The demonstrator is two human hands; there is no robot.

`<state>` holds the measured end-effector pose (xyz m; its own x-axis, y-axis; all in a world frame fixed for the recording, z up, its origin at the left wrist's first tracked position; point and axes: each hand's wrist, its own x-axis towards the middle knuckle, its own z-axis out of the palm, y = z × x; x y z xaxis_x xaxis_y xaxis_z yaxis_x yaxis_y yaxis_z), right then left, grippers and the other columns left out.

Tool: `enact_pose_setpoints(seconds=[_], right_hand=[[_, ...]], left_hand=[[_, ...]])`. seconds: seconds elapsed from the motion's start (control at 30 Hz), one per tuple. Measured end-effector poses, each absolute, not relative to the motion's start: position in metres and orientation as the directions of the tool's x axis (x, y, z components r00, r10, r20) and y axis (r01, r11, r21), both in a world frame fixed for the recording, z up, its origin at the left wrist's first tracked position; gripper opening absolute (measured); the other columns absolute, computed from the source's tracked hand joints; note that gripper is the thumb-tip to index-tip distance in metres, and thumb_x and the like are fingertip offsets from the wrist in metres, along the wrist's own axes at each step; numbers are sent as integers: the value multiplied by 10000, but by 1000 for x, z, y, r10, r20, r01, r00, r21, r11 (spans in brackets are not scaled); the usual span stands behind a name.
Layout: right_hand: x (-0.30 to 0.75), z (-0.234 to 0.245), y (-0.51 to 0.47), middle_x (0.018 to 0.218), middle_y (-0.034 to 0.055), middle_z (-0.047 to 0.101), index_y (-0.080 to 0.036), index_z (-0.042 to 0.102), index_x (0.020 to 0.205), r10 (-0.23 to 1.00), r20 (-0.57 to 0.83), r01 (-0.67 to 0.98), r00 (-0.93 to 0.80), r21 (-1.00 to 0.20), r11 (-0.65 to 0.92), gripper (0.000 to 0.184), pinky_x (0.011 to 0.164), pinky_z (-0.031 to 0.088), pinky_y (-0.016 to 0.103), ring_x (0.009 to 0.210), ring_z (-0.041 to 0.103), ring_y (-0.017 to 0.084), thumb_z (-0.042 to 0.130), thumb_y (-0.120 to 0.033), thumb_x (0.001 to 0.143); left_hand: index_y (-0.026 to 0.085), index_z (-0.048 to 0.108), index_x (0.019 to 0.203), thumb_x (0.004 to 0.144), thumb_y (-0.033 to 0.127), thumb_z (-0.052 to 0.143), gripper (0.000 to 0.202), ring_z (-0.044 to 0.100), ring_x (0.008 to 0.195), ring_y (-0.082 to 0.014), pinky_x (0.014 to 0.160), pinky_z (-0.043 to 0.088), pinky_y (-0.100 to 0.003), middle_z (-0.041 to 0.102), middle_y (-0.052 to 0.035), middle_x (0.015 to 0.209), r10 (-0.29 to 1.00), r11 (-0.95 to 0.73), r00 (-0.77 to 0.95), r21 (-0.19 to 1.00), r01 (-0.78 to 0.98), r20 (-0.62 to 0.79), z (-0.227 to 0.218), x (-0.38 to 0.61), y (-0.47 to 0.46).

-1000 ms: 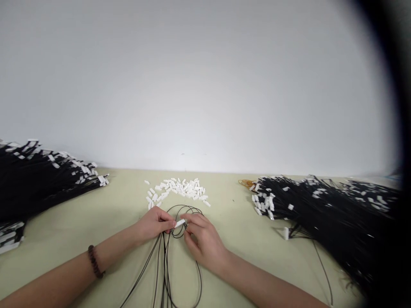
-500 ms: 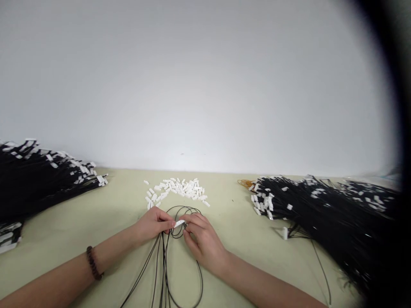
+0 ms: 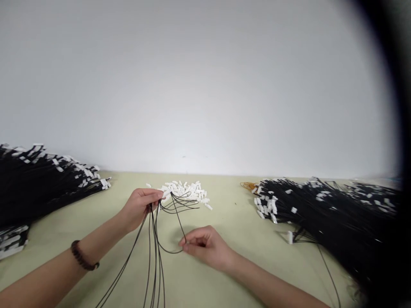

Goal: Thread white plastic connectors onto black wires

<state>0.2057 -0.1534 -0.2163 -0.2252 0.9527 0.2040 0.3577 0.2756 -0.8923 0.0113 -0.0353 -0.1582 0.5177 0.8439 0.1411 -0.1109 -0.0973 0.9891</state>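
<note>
Between thumb and fingers, my left hand [image 3: 141, 207] pinches a white plastic connector [image 3: 166, 193], held up in front of the loose connectors. Several thin black wires [image 3: 155, 252] hang from it toward the front edge, and other wire ends fan out to its right. Lower and to the right, my right hand [image 3: 208, 248] is closed in a pinch on one black wire [image 3: 180, 220]. That wire runs up to the connector, and a loop of it curves back left below. The very tip between my right fingers is partly hidden.
Loose white connectors [image 3: 189, 190] lie in a heap behind my left hand. A large bundle of black wires with white ends [image 3: 38, 184] is at left, another bundle [image 3: 308, 209] at right. Orange wire [image 3: 248, 185] sticks out near the right one. A pale wall [image 3: 205, 107] stands behind.
My left hand has moved up and left with the connector. My right hand has come away from the connector, down and toward me, drawing one wire taut.
</note>
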Motion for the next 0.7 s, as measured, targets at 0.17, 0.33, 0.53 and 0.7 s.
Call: enact_pose_setpoints(seconds=[0.17,0.33,0.53,0.7], right_hand=[[219,-211,-144,731,79,602,-85,592,852,893,-30,22,-449,-999,-23,321,462,347,180,528,541,90,586,-373,712],[245,-200,-130,1012,153,586,-88,599,978,958,-72,-217,-278,-967,-136,340,780,407,312,942,555,214,512,-293,721],[239,-186,-137,1136,112,515,-168,578,1069,979,199,467,-46,-862,197,395,922,291,387,1081,435,244,447,-395,773],[192,-198,-166,941,99,520,-164,559,982,737,479,816,-477,-70,574,250,804,328,369,869,470,195,432,-175,767]], left_hand=[[100,615,644,717,311,578,226,310,464,-58,452,174,-216,400,0,498,590,-158,791,984,-86,164,-128,6,-59],[93,628,668,700,330,581,244,303,491,-66,470,190,-224,430,-10,538,415,-345,910,924,162,-5,-144,17,-71],[98,600,593,684,355,528,282,265,474,-67,460,181,-218,373,13,480,607,-374,791,850,372,-79,-195,33,-60],[104,575,523,652,325,532,259,313,498,-82,489,228,-216,405,10,485,682,-308,731,896,319,-25,-200,36,-62]])
